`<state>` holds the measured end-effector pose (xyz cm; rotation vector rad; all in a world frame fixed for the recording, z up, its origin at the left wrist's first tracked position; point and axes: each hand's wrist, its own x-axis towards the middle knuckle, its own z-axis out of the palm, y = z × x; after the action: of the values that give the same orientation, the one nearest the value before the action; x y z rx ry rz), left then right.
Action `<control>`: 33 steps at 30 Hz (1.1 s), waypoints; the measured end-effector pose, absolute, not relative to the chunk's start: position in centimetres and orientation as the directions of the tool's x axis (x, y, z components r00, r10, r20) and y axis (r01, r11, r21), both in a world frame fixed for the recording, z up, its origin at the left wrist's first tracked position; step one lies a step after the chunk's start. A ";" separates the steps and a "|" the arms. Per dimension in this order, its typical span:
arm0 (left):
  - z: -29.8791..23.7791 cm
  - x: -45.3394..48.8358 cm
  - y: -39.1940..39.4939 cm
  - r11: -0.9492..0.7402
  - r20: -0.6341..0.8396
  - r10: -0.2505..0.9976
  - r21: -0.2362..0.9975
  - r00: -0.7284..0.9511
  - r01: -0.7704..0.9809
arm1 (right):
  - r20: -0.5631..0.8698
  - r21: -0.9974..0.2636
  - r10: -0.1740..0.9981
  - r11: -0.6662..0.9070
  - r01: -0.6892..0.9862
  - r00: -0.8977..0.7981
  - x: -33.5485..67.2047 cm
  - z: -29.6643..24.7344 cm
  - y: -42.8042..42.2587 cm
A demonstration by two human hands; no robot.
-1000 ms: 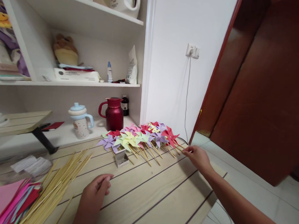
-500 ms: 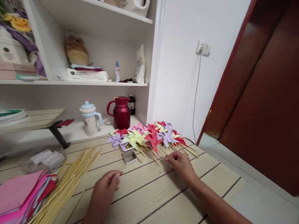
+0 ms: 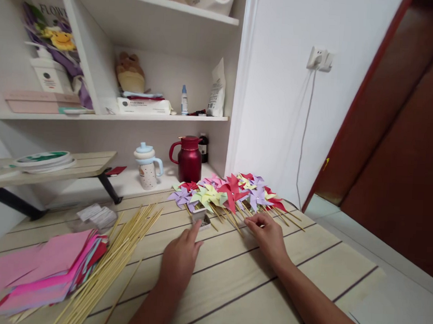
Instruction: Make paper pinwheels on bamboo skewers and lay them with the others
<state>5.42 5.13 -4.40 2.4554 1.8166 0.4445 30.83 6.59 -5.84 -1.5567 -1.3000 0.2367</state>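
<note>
My right hand (image 3: pixel 268 237) is closed, thumb and fingertips pinched at the lower end of a thin stick under the red paper pinwheel (image 3: pixel 233 193). That pinwheel lies at the front of a pile of pinwheels (image 3: pixel 209 196) in red, yellow, purple, pink and green, their sticks pointing towards me. My left hand (image 3: pixel 180 257) reaches forward with the index finger stretched out and the thumb apart, holding nothing. Its fingertip is at the near edge of a small open box (image 3: pixel 205 224) with tiny metallic pieces inside; whether it touches is unclear.
A bundle of wooden sticks (image 3: pixel 113 263) lies left of my left hand, beside stacked coloured paper (image 3: pixel 56 265). Clear plastic packaging (image 3: pixel 97 217) sits behind the paper. A spotted cup (image 3: pixel 148 170) and a red jug (image 3: pixel 190 163) stand at the back, below the shelf (image 3: pixel 160 119).
My left hand has moved forward and right to the small box, its index finger now extended. My right hand stays pinched near the pinwheel sticks. The view has shifted slightly left.
</note>
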 end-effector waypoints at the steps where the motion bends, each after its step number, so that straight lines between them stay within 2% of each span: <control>1: -4.2 5.8 5.4 -0.299 0.180 0.947 0.190 0.266 0.935 | 0.438 -0.791 0.806 0.135 0.597 0.399 31.0 -6.0 6.6; 6: -4.0 7.3 6.7 -0.236 0.139 0.966 0.134 0.218 0.962 | 0.430 -0.811 0.803 0.143 0.568 0.412 31.4 -6.4 6.5; 15: -3.9 6.9 7.2 -0.237 0.127 0.966 0.092 0.224 0.967 | 0.408 -0.790 0.857 0.159 0.592 0.314 30.0 -6.7 6.5; 23: -3.9 3.1 6.2 -0.141 0.159 0.979 0.072 0.129 0.987 | 0.377 -0.757 0.874 0.101 0.645 0.306 30.0 -6.0 6.6; 29: -4.0 1.1 6.0 -0.088 0.176 0.982 0.079 0.073 0.993 | 0.272 -0.764 0.904 -0.007 0.645 0.331 28.3 -5.3 6.5; 33: -4.2 0.9 6.0 -0.091 0.182 0.980 0.084 0.074 0.992 | 0.250 -0.757 0.913 -0.024 0.653 0.323 26.9 -5.0 6.3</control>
<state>0.87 6.01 -4.24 2.3464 2.1588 0.3078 26.86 6.26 -5.00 -1.7524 -1.4068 0.3918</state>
